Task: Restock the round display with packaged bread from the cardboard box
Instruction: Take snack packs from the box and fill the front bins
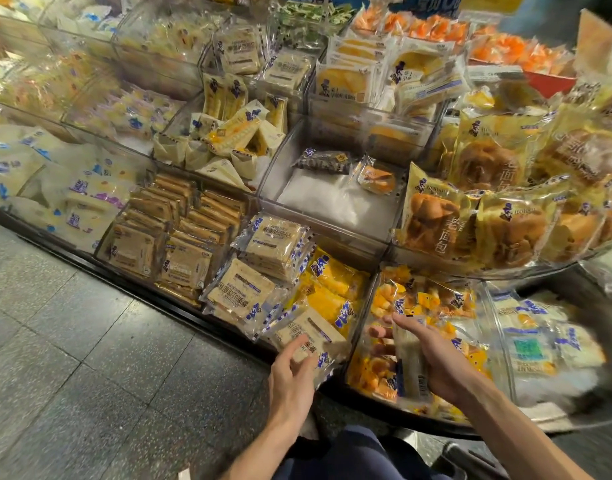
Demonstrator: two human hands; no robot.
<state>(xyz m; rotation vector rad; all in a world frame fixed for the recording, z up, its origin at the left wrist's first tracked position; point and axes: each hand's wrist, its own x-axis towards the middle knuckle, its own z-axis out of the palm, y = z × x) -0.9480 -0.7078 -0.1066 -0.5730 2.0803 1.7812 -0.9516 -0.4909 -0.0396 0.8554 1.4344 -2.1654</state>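
Note:
The round display [335, 233] has clear tiered compartments full of wrapped bread. In the front lower compartment, flat packages of white sliced bread [273, 244] are stacked over yellow ones [332, 289]. The lowest white package [315, 332] hangs over the display's front edge, and my left hand [290, 372] touches it with fairly straight fingers. My right hand [432, 358] holds another bread package [410, 368] edge-on between thumb and fingers, over the compartment of orange-yellow bread [432, 299]. No cardboard box is in view.
A middle-tier compartment [332, 202] holds only two small packages. Large brown buns in yellow wrappers [488, 216] crowd the tier to the right. Grey tiled floor [90, 341] lies to the left of the display's black base. My knee in dark trousers [349, 455] is below.

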